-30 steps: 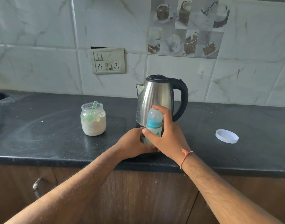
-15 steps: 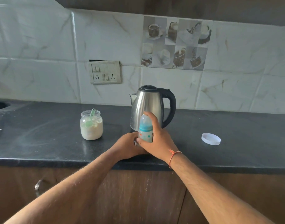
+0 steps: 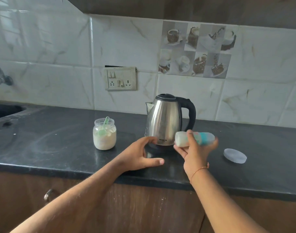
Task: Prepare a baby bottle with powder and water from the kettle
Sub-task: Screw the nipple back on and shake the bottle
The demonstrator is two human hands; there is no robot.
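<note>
My right hand (image 3: 195, 153) grips a small baby bottle (image 3: 182, 139) with a teal collar and clear cap, tipped sideways and blurred, just in front of the steel kettle (image 3: 164, 121). The kettle stands on the black counter (image 3: 59, 145) with its black handle to the right. My left hand (image 3: 140, 157) is open and hovers over the counter by the kettle's base, holding nothing. An open jar of white powder (image 3: 104, 137) with a green scoop in it stands left of the kettle.
A round white lid (image 3: 235, 155) lies on the counter to the right. A sink (image 3: 4, 110) and a tap (image 3: 1, 76) are at the far left. A switch and socket plate (image 3: 121, 79) is on the tiled wall behind.
The bottle stood upright between both hands; now my right hand alone has lifted it and turned it sideways. My left hand has let go and opened.
</note>
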